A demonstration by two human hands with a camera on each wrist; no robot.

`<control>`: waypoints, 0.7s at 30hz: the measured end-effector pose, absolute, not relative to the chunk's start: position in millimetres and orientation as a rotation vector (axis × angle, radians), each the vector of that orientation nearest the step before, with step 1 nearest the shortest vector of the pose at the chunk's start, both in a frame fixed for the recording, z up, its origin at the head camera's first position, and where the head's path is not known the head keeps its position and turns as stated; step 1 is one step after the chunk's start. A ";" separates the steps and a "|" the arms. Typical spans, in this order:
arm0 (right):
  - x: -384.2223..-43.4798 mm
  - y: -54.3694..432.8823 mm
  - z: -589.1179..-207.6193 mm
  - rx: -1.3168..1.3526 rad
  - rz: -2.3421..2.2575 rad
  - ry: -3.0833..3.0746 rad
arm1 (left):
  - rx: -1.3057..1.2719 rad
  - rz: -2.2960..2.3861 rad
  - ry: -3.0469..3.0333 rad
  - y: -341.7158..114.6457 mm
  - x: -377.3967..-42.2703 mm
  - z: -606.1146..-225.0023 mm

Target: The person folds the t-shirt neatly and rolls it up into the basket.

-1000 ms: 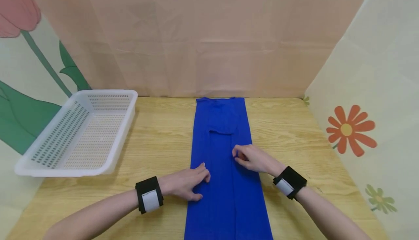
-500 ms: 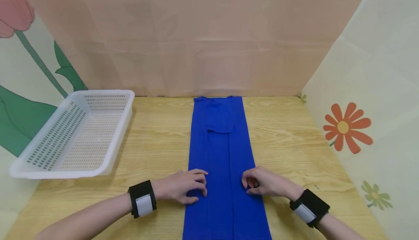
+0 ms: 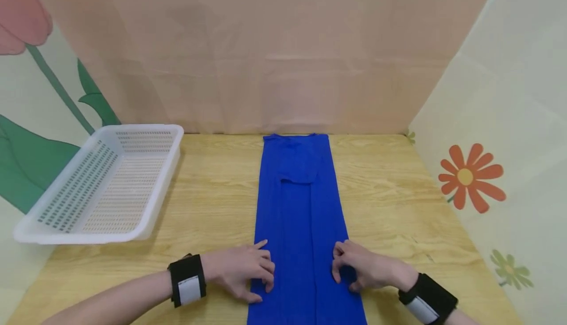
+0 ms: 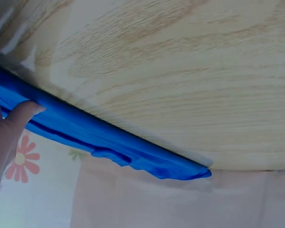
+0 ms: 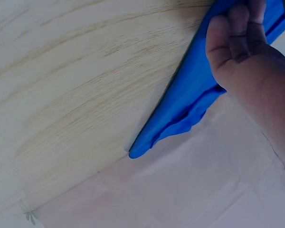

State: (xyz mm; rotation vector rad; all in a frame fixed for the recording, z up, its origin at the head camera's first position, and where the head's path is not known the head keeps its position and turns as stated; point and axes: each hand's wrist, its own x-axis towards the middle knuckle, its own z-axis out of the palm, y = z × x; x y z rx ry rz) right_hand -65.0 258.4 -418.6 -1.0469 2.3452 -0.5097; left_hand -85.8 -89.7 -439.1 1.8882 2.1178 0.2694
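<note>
A blue garment (image 3: 296,226), probably a shirt, lies folded into a long strip down the middle of the table. A sleeve-like flap (image 3: 299,167) is folded across its far part, and its near end runs out of the head view. At the strip's left edge, my left hand (image 3: 243,272) touches the cloth with spread, slightly bent fingers; its thumb (image 4: 26,113) also shows over the cloth in the left wrist view. Opposite it, my right hand (image 3: 372,268) rests on the right edge with loosely bent fingers (image 5: 221,42), thumb apart from them.
A white perforated plastic basket (image 3: 166,187) stands on the left side of the wooden table (image 3: 217,192). A plain pinkish sheet (image 3: 283,59) hangs behind the table, with flower-patterned sheets on both sides.
My right hand has moved toward me along the garment's right edge. My left hand has slid slightly nearer and to the left. The garment appears unchanged.
</note>
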 end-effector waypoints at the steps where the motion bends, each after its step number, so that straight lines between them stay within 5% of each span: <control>1: -62.6 258.4 -418.7 -1.050 -0.489 2.347 | 1.920 0.245 2.108 -89.7 -83.8 -438.2; 21: -38.0 269.6 -431.1 -1.373 -0.341 2.432 | 1.904 0.268 1.977 -94.3 -64.6 -429.6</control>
